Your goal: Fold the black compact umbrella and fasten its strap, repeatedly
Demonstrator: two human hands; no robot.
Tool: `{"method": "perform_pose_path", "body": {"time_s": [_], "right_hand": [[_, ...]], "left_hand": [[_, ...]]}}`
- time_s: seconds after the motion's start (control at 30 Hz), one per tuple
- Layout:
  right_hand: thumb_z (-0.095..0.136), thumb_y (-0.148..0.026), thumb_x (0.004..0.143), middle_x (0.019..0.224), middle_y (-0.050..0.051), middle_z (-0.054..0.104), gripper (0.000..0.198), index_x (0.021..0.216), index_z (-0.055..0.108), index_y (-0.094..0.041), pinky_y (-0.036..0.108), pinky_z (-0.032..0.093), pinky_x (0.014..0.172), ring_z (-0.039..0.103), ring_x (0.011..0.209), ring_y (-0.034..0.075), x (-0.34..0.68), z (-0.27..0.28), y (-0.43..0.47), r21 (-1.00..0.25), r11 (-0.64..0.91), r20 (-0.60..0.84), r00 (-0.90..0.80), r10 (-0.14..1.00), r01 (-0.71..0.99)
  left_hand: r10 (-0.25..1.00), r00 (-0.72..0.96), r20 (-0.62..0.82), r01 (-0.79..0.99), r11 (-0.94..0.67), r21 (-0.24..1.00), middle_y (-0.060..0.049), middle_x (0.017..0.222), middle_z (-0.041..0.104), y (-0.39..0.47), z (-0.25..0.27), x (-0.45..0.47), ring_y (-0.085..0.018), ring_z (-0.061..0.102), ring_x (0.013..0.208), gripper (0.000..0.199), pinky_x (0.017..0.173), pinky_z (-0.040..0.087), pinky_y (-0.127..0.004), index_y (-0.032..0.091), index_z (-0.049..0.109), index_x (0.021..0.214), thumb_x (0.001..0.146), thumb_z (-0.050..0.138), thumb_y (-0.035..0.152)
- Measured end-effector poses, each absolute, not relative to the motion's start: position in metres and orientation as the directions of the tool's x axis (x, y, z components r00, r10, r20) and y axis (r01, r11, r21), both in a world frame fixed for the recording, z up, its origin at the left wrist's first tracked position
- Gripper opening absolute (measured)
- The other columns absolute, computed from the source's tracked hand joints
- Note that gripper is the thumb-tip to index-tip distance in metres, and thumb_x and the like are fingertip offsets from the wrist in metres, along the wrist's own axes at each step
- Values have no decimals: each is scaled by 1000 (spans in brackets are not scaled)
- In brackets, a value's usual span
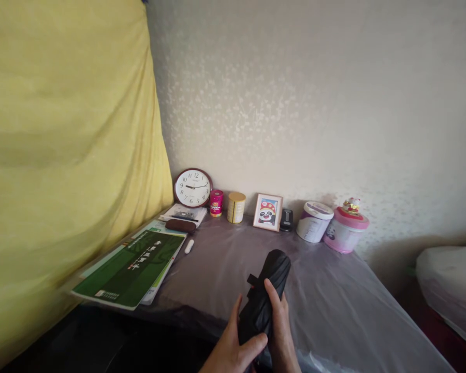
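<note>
A folded black umbrella (pixel 276 269) is held at the front edge of the table, tilted with its upper end toward the wall. My left hand (pixel 233 344) is closed around its lower part, thumb lying across the front. Higher up, my right hand (pixel 280 324) grips it from the right side, with the thumb pressed on the dark fabric. A short black strap (pixel 252 281) sticks out on the left of the umbrella. The lower end is hidden between my hands.
Green books (pixel 140 269), a brown case (pixel 180 226) and a small white object (pixel 189 246) lie left on the covered table (pixel 225 264). Along the wall stand a clock (pixel 193 187), tins (pixel 236 208), a framed panda picture (pixel 267 212) and tubs (pixel 314 223). A yellow curtain (pixel 70 129) hangs left.
</note>
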State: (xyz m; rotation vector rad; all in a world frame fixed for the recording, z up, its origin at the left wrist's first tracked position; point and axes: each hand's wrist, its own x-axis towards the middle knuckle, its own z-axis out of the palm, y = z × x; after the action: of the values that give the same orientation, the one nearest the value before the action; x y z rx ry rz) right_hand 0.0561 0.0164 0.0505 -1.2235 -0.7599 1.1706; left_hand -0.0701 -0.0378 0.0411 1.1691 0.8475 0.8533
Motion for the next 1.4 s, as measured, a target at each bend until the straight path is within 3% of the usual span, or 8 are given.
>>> {"method": "perform_pose_path", "body": {"time_s": [0.1,0.17,0.23,0.5,0.63,0.8,1.1,1.4], "right_hand": [[61,-53,71,101,7,68,53,110,56,-16,34,51,80,62,97,27,62,48,21,-997,-6,-31,305,952,-82],[61,-54,71,103,8,67,54,109,56,-17,35,49,85,60,101,27,67,43,26,-995,57,81,342,936,80],[60,-55,70,104,10,66,56,110,56,-16,37,48,86,60,101,28,73,34,34,-969,115,192,371,909,221],[51,-51,80,95,11,57,54,121,52,-15,39,51,74,59,80,23,86,-5,51,-778,274,482,258,837,565],[49,-39,85,98,7,56,31,109,61,-23,35,48,83,58,89,19,89,0,49,-740,396,520,89,849,544],[57,-36,81,87,4,60,17,86,63,-21,29,47,73,58,81,18,95,11,42,-816,436,494,67,867,380],[65,-38,74,75,-1,59,18,77,63,-20,26,44,68,56,67,15,101,26,25,-967,253,252,-46,967,18],[64,-39,73,65,-3,58,19,74,63,-20,25,45,64,55,62,13,84,40,53,-974,215,205,-129,970,66]], "left_hand": [[949,306,-82,97,54,994,-9,110,61,-32,39,-69,-13,61,56,85,50,50,-27,28,-3,141,79,52,47],[975,216,51,314,-119,942,-10,127,52,-26,38,-71,-21,63,93,81,79,52,-35,27,7,141,76,55,35],[966,202,163,498,-245,832,-7,140,39,-18,41,-74,-22,47,120,80,100,40,-35,26,14,141,73,56,25],[973,229,35,866,-220,450,-6,118,54,2,42,-72,-23,63,91,81,78,49,-32,36,7,140,77,56,21],[972,235,14,915,-226,335,-7,119,52,3,36,-68,-23,64,89,81,75,49,-31,39,5,140,79,56,22],[971,238,30,943,-238,234,-10,123,49,2,35,-67,-22,65,86,79,74,50,-32,41,5,139,81,54,21],[967,255,20,937,-253,240,-11,124,49,2,40,-67,-23,66,82,65,72,51,-34,43,17,137,84,49,22],[968,249,30,937,-249,246,-9,123,49,0,35,-66,-19,65,78,59,69,51,-30,38,28,135,82,50,25]]}}
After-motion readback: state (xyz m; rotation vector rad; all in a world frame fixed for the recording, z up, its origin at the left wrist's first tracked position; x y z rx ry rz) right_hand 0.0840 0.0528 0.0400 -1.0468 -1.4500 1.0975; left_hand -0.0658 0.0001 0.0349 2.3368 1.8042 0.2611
